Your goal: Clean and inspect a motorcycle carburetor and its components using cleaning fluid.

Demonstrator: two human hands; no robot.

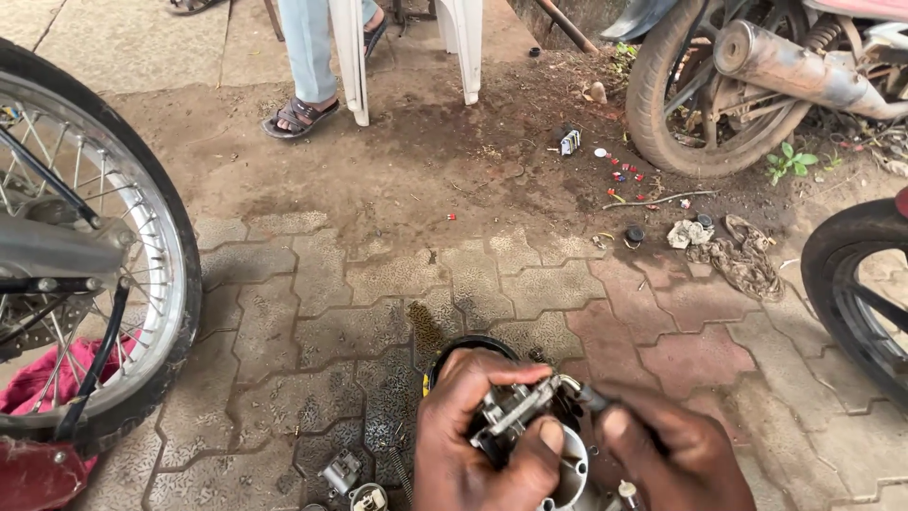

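My left hand (pixel 482 435) grips a metal carburetor (pixel 530 426), thumb on its round opening. Right hand (pixel 662 454) pinches a thin tool (pixel 588 397) vs. the carb's top. Small parts (pixel 345 473) lie on the paving (pixel 378 284) nr. my left hand.

wheel (pixel 90 255) left, carburetor (pixel 530 426) between hands (pixel 567 440)

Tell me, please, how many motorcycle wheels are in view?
3: a spoked wheel at the left edge, a rear wheel beside the exhaust at top right, and a tyre partly cut off at the right edge.
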